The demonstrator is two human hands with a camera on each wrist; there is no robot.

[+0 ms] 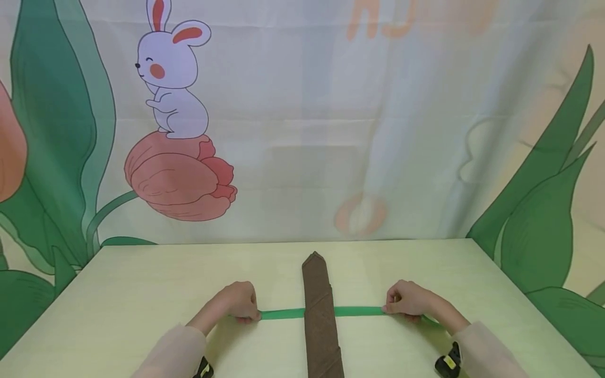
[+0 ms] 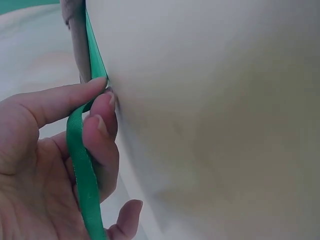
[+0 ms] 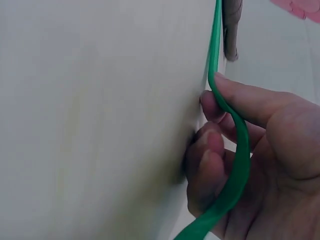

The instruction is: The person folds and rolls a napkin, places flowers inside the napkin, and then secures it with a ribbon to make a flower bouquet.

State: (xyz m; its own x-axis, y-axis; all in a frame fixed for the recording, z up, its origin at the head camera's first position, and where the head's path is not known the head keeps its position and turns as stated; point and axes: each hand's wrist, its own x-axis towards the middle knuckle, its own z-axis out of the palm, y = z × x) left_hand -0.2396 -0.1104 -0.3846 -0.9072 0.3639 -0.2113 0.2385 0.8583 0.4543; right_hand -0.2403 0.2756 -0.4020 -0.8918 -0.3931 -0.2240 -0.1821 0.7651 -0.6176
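A long brown folded strip (image 1: 321, 320), flat and pointed at its far end, lies lengthwise on the table. Slanting fold lines cross its surface. A green ribbon (image 1: 282, 314) runs crosswise under it and shows on both sides; the stretch beneath the strip is hidden. To the left, my left hand (image 1: 241, 302) pinches the ribbon between thumb and fingers, and its loose tail (image 2: 84, 175) hangs across the palm in the left wrist view. On the other side my right hand (image 1: 408, 300) pinches the ribbon too, its tail (image 3: 239, 167) curving down past the fingers in the right wrist view.
The pale yellow table (image 1: 142, 283) reaches back to a printed curtain (image 1: 293, 131) with a rabbit, a tulip and leaves. Black wrist devices (image 1: 448, 362) sit at both sleeves. The brown strip's near end runs out of the head view.
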